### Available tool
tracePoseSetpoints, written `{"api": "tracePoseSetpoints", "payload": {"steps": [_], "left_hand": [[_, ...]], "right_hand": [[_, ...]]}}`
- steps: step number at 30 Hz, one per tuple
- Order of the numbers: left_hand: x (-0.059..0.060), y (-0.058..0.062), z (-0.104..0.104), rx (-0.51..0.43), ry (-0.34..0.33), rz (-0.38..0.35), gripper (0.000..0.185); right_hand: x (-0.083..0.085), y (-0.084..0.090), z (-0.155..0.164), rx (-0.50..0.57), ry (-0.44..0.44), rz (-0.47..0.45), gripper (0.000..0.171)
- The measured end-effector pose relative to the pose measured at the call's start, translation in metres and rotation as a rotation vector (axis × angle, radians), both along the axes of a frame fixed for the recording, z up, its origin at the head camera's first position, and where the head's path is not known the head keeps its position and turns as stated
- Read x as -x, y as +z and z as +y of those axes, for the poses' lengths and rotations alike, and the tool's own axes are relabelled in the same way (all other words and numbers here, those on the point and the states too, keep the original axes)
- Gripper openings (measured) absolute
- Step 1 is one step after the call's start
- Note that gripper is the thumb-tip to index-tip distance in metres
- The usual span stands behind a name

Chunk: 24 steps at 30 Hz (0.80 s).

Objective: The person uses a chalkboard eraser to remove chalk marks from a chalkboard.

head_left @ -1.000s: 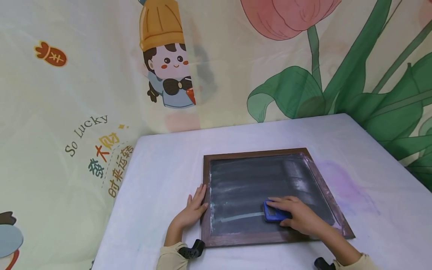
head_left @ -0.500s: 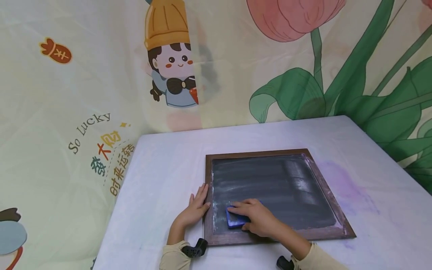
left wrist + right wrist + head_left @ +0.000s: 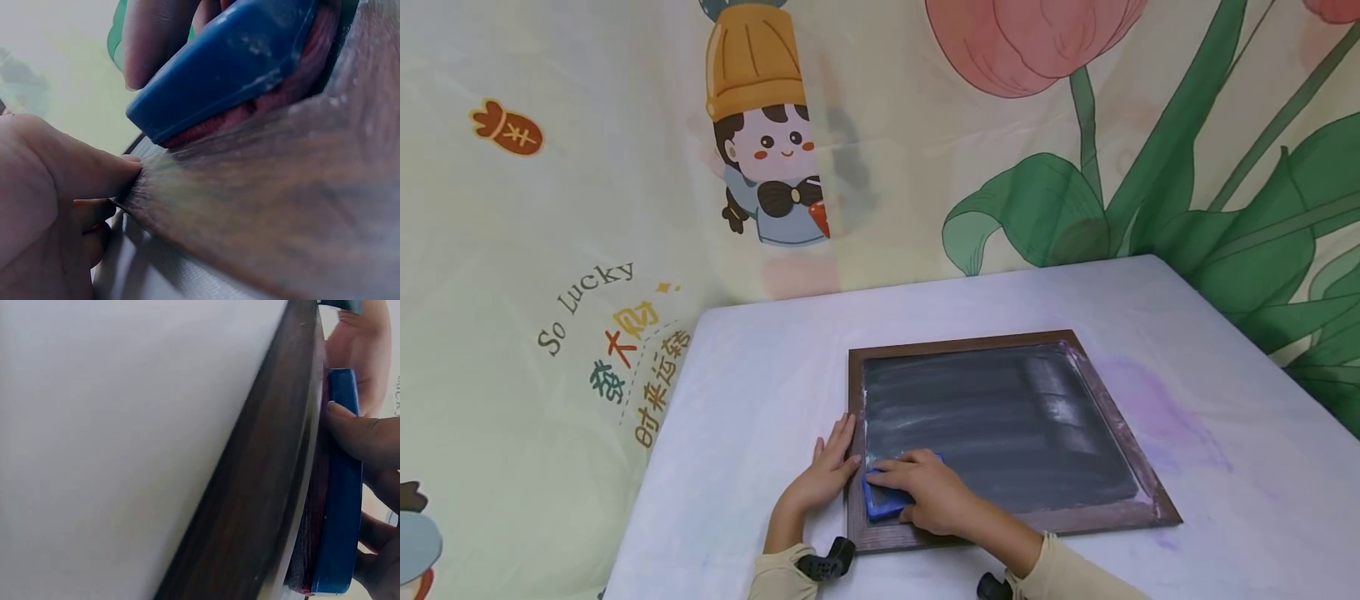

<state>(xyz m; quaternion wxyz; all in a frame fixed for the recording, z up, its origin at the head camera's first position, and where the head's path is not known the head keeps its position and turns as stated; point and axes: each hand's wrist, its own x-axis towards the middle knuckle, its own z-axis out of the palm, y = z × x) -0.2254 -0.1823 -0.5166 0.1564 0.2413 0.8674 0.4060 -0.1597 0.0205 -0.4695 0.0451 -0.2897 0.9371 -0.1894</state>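
Left to right: the left hand point(image 3: 827, 475) lies flat on the white table point(image 3: 752, 392), fingers straight and together, fingertips touching the outer left edge of the chalkboard point(image 3: 1000, 417); it grips nothing. Just beside it, the right hand point(image 3: 925, 496) curls its fingers and thumb over 1 blue eraser point(image 3: 880, 504), pressing it onto the board's near-left corner, against the brown wooden frame. The left wrist view shows the eraser point(image 3: 225, 62) with a reddish, apparently felt, underside resting on the slate, though blur hides detail. The right wrist view shows a thumb on the eraser point(image 3: 340, 487) beside the frame. Chalk smears streak the dark slate; a purple stain point(image 3: 1157, 417) marks the table to the right.
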Motion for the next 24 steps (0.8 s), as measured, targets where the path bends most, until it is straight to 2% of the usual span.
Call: {"api": "tracePoseSetpoints", "payload": {"steps": [7,12,18,24], "left_hand": [[0.000,-0.002,0.002,0.004,0.011,-0.006,0.061],[0.001,-0.003,0.002,0.005,0.014,-0.014,0.061],[0.000,-0.002,0.002,0.024,0.027,-0.033,0.062],[-0.001,-0.003,0.002,0.029,0.039,-0.034,0.061]], "right_hand": [[-0.001,-0.003,0.007,0.006,-0.021,-0.012,0.060],[-0.005,-0.006,0.026,0.046,-0.052,-0.013,0.061],[-0.010,-0.008,0.076,0.116,-0.114,-0.061,0.062],[-0.021,-0.009,0.139,0.129,-0.244,-0.068,0.064]]}}
